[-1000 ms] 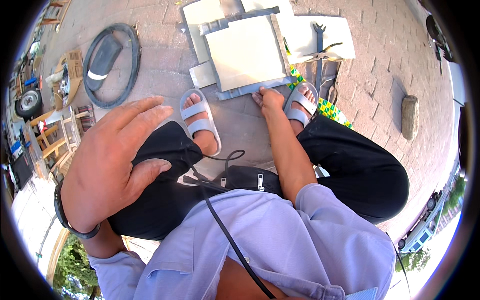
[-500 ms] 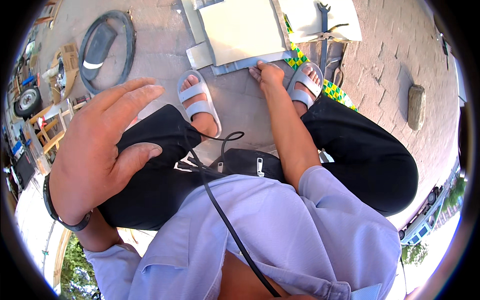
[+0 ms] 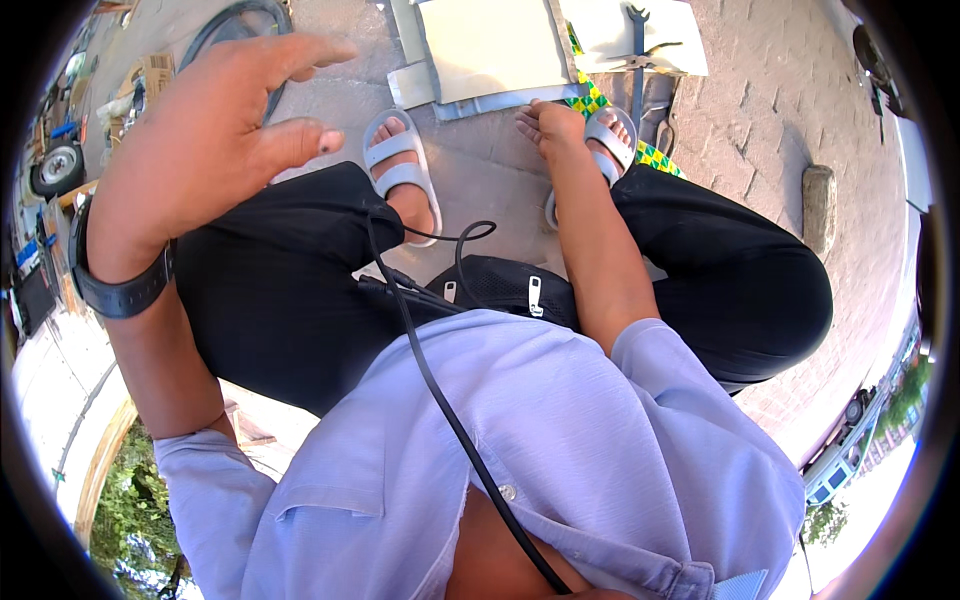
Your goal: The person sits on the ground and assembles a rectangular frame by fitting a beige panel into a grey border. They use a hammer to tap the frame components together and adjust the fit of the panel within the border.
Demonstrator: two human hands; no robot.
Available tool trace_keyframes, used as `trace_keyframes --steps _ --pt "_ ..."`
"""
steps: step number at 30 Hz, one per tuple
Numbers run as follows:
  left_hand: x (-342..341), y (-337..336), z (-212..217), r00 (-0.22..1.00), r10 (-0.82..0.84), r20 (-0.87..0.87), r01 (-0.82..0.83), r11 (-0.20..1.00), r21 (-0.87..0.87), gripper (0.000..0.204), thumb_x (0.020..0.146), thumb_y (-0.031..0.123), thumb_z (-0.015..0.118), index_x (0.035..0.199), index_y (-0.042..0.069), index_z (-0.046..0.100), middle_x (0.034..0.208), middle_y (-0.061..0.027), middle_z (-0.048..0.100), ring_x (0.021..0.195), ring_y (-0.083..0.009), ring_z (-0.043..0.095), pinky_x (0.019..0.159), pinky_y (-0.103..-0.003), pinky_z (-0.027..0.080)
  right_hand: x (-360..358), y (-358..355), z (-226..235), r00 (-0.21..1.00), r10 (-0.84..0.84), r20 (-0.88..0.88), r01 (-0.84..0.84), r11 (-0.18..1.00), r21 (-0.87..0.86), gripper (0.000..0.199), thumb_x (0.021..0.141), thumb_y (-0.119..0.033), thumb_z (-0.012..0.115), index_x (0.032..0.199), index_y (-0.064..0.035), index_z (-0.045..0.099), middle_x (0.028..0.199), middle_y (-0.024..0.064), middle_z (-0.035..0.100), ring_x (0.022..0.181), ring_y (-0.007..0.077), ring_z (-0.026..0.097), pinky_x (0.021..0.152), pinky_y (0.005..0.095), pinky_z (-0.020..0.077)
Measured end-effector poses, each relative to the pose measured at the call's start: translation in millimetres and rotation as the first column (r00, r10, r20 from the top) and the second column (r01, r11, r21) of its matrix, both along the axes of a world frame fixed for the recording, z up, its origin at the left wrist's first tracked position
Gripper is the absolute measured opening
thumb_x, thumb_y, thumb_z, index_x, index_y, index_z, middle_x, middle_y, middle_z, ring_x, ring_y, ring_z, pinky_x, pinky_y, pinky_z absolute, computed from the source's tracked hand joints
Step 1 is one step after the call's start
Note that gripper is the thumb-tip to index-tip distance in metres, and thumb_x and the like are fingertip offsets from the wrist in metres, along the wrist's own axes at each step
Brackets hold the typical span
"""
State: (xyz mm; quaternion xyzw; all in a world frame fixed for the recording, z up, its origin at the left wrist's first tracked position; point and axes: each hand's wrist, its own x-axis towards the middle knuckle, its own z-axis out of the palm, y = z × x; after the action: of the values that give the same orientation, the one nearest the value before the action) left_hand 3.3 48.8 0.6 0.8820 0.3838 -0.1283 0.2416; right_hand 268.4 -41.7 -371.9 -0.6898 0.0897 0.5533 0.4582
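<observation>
My left hand (image 3: 205,135) is raised on the left, its fingers and thumb spread apart with nothing between them. A dark band circles that wrist. My right hand (image 3: 556,128) is low between my feet, its fingers curled at the near edge of a grey sheet (image 3: 490,103). Whether anything is pinched in those fingers is hidden. On the grey sheet lies a cream, flat rectangular panel (image 3: 490,45). Right of it, an open-ended wrench (image 3: 638,40) and pliers (image 3: 640,62) lie on a white sheet (image 3: 685,35).
Sandaled feet stand on brick paving, the right beside a green-and-yellow patterned strip (image 3: 655,160). A stone-like block (image 3: 818,210) lies at right. A black tyre-like ring (image 3: 278,100), cardboard box (image 3: 155,75) and small wheel (image 3: 58,168) are at left. A black cable (image 3: 420,370) hangs over my lap.
My left hand has risen toward the upper left and now covers part of the black ring. My right hand stays by the sheet, its fingers more curled. The whole view has shifted slightly.
</observation>
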Motion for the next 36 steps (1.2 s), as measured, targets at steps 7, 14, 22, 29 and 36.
trace_keyframes --steps 7,14,22,29,36 --pt "-24.8 0.9 -15.4 0.990 -0.037 0.134 0.031 0.998 0.046 0.052 0.089 0.024 0.069 0.133 0.001 0.055 0.122 -0.0195 0.064 0.112 -0.0335 0.063 0.097 -0.040 0.049 16.0 0.3 82.3 0.996 -0.014 0.091 -0.007 0.973 0.232 0.025 0.095 -0.002 0.057 0.113 0.0150 0.055 0.101 0.0225 0.065 0.081 0.0315 0.071 0.067 0.0360 0.0625" --pt "-32.3 -3.5 -33.1 0.993 0.031 0.114 -0.041 0.995 0.087 0.050 0.086 0.024 0.070 0.128 0.000 0.058 0.118 -0.0218 0.066 0.109 -0.0331 0.065 0.093 -0.040 0.051 54.1 -6.6 233.5 0.973 -0.028 0.229 -0.136 0.733 0.667 0.029 0.095 -0.006 0.060 0.115 0.0153 0.055 0.104 0.0247 0.065 0.088 0.0343 0.071 0.079 0.0364 0.0626" --pt "-9.8 -28.8 -63.9 0.982 -0.156 -0.108 0.178 0.955 0.238 0.045 0.079 0.026 0.077 0.115 0.001 0.067 0.108 -0.0233 0.068 0.104 -0.0384 0.065 0.088 -0.044 0.053 87.0 -67.3 422.7 0.752 -0.160 0.640 -0.523 0.448 0.725 0.030 0.096 -0.023 0.063 0.115 -0.0005 0.059 0.104 0.0141 0.068 0.095 0.0225 0.070 0.082 0.0317 0.0600" --pt "20.8 -49.8 -157.7 0.900 -0.267 -0.345 0.207 0.957 -0.202 0.050 0.080 0.030 0.075 0.119 0.000 0.066 0.109 -0.0228 0.069 0.106 -0.0390 0.063 0.090 -0.043 0.050 98.6 -56.1 418.0 0.687 -0.111 0.718 -0.617 0.432 0.658 0.023 0.098 -0.019 0.061 0.111 -0.0006 0.062 0.099 0.0118 0.070 0.088 0.0210 0.072 0.077 0.0298 0.0606" --pt "43.6 -121.2 -300.6 0.824 -0.518 0.228 0.489 0.450 -0.747 0.040 0.092 0.032 0.062 0.123 0.006 0.066 0.111 -0.0151 0.070 0.102 -0.0310 0.065 0.089 -0.036 0.050 122.4 -47.4 393.5 0.524 -0.001 0.852 -0.772 0.423 0.475 0.023 0.098 -0.016 0.060 0.113 0.0009 0.061 0.100 0.0132 0.069 0.087 0.0230 0.070 0.077 0.0323 0.0604"
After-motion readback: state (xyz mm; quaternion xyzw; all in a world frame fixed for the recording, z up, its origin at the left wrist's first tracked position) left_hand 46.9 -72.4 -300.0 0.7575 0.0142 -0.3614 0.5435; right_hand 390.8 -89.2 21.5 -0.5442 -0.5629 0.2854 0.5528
